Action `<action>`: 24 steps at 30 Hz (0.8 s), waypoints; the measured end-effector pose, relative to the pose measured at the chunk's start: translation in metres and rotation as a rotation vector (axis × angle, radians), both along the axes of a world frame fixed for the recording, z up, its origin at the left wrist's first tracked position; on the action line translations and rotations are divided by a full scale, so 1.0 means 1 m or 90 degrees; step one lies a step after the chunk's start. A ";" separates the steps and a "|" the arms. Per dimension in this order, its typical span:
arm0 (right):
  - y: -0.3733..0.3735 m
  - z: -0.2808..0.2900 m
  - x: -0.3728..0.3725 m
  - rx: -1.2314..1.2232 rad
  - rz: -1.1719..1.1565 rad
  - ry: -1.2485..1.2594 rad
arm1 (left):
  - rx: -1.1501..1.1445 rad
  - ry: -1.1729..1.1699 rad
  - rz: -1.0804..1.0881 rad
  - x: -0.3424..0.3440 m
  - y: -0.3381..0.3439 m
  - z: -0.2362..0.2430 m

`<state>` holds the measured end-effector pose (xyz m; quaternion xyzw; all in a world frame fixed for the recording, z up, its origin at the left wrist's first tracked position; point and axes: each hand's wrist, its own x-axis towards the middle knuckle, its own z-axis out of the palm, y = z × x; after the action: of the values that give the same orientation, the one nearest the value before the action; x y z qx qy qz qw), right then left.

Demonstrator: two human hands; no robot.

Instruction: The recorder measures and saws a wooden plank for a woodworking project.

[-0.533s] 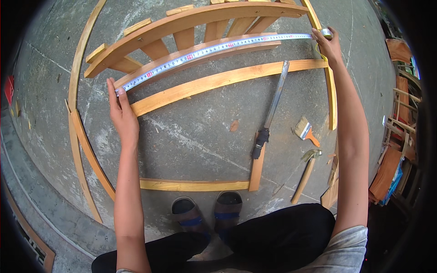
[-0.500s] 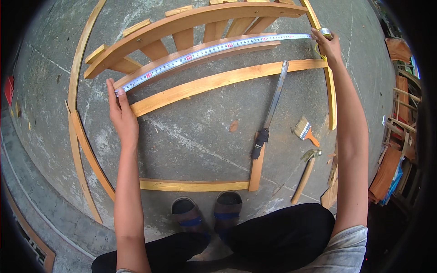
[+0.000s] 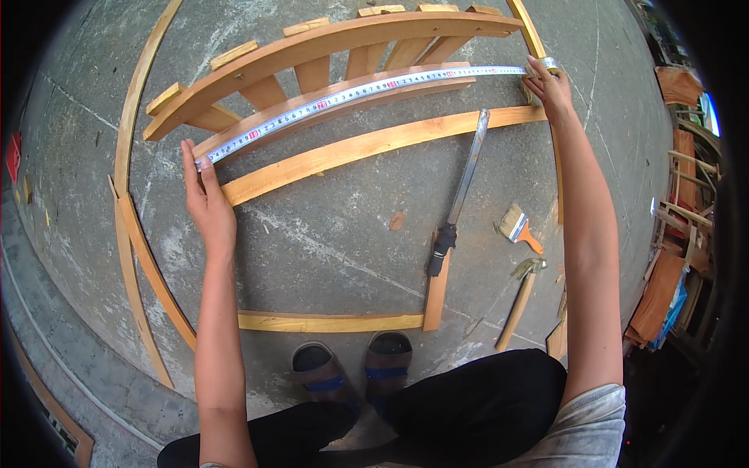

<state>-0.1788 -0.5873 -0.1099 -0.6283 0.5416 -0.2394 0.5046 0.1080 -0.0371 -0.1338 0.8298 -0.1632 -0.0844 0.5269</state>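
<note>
A tape measure is drawn out along the lower rail of a slatted wooden panel. At the rail's left end, my left hand pinches the blade's end, its thumb on the blade and its fingers at the wood. My right hand grips the tape's case at the far right, beyond the rail's right end. The blade spans the gap between rail and case in the air. Above runs the panel's curved top rail, joined by several short slats. Below my hands lies a long wooden strip.
On the concrete floor lie a metal bar tool with a black-wrapped grip, a paintbrush and a hammer. Wood strips lie near my shoes. Scrap wood is piled at the right.
My right hand has shifted slightly left and down with the tape's case. My left hand stays at the rail's left end. The whole view has moved slightly.
</note>
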 end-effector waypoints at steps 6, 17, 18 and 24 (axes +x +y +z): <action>-0.006 -0.003 0.001 -0.006 0.025 -0.028 | 0.001 -0.002 0.004 0.000 0.001 0.001; -0.008 0.000 0.003 -0.020 0.020 -0.035 | -0.017 0.005 0.017 0.001 0.001 0.000; -0.006 -0.001 0.003 -0.021 0.021 -0.037 | -0.015 0.005 0.016 0.001 0.003 0.000; -0.015 -0.007 -0.003 -0.043 0.026 -0.040 | -0.021 0.000 0.007 0.002 0.000 0.001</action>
<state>-0.1815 -0.6027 -0.1171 -0.6482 0.5043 -0.2669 0.5043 0.1096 -0.0375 -0.1326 0.8221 -0.1599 -0.0790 0.5408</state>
